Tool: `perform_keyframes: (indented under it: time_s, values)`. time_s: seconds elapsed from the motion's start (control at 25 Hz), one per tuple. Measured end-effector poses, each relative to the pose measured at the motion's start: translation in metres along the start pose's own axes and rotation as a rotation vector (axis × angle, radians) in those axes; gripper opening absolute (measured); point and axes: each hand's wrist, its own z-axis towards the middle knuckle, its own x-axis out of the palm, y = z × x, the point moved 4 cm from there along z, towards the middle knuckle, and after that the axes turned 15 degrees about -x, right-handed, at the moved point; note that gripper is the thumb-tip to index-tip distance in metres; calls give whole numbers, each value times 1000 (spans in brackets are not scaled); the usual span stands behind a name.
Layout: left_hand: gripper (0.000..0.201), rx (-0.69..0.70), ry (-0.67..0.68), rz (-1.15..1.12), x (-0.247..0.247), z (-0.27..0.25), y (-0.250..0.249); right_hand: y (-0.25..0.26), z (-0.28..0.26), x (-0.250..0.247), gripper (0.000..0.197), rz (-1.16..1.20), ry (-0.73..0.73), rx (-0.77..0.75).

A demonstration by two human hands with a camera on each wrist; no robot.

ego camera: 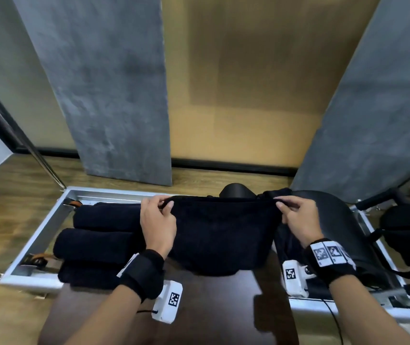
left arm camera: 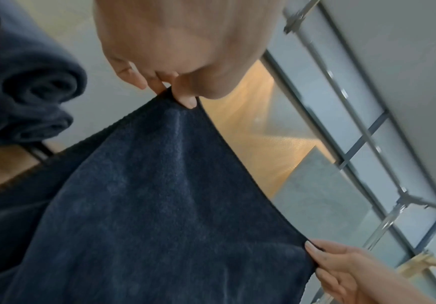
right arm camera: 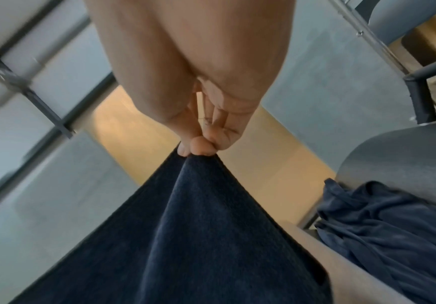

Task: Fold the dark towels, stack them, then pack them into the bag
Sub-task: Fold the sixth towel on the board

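Note:
A dark navy towel (ego camera: 221, 232) hangs stretched between my two hands above the dark table (ego camera: 199, 307). My left hand (ego camera: 160, 210) pinches its top left corner, and the left wrist view shows that pinch on the towel (left arm camera: 159, 205) with my left hand (left arm camera: 183, 96) above it. My right hand (ego camera: 291, 207) pinches the top right corner; the same grip of my right hand (right arm camera: 198, 152) on the towel (right arm camera: 198, 236) fills the right wrist view. Three rolled dark towels (ego camera: 99, 241) lie in a row at the left. A black bag (ego camera: 408, 235) sits at the far right.
A silver metal frame (ego camera: 39, 232) surrounds the table. A black chair (ego camera: 343, 220) with loose dark cloth (right arm camera: 383, 226) stands right of the towel. Grey panels (ego camera: 114, 95) lean on the wall behind. Wooden floor lies all around.

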Motion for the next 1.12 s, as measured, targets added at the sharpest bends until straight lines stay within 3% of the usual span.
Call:
perform_keyframes:
  time_s: [0.16,0.36,0.56,0.72,1.0,1.12]
  values:
    - [13,102,8,-148,-61,-11,-24,65,-25,-43,2,130,-34,-82]
    - [18,165,82,-306,-115,-22,-47,141,-54,-71,5,214,-98,-152]
    - [13,56,200,-519,-151,-34,-55,199,-80,-85,12,315,-98,-155]
    - [13,-14,310,-640,-161,-45,-53,224,-92,-89,7,290,-144,-176]
    - [14,41,344,-801,-179,-51,-55,239,-108,-90,13,344,-188,-238]
    - [7,47,355,-817,-183,-57,-51,239,-118,-93,15,373,-215,-193]
